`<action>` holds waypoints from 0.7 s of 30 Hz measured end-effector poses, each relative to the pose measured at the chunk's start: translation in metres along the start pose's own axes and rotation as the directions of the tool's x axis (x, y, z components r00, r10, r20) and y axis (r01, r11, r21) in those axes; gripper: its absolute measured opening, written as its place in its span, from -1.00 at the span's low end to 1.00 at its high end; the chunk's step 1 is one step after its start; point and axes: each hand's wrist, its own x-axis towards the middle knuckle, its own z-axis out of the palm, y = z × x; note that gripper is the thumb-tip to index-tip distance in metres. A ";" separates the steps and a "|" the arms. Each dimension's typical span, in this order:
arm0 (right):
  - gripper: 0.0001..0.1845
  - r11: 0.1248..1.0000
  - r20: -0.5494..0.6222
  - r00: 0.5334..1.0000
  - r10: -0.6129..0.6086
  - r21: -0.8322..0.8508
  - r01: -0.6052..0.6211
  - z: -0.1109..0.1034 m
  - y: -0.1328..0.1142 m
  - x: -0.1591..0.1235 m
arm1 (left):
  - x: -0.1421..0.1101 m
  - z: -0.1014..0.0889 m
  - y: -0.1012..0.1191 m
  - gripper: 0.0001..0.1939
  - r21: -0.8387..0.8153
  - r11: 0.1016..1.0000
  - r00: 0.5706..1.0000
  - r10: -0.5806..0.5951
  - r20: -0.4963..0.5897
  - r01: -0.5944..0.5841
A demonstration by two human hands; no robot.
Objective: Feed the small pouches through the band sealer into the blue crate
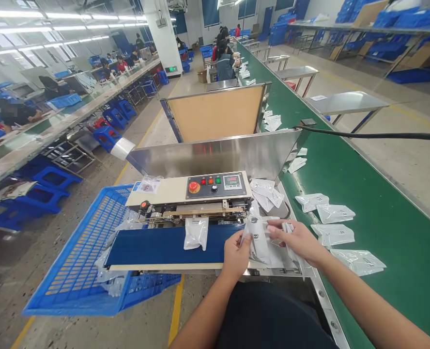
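My left hand [236,253] is closed on a clear plastic pouch [255,238] at the right end of the sealing machine's blue belt [149,246]. My right hand [298,238] pinches the same bundle of pouches from the right, fingers pressed on them. Another pouch [196,232] rides on the belt under the sealing head. The cream control panel [215,186] with a red button sits above it.
Several sealed pouches [333,213] lie on the green conveyor [382,223] to my right. A blue crate [77,261] with pouches stands at the belt's left end. A black cable [375,135] crosses the conveyor. Other people work at benches far off.
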 end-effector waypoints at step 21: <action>-0.60 0.985 -0.043 0.984 0.173 -0.003 -0.173 0.025 0.008 0.061 | 0.041 -0.061 -0.005 -0.56 0.101 0.983 0.883 -0.088 -0.461 0.151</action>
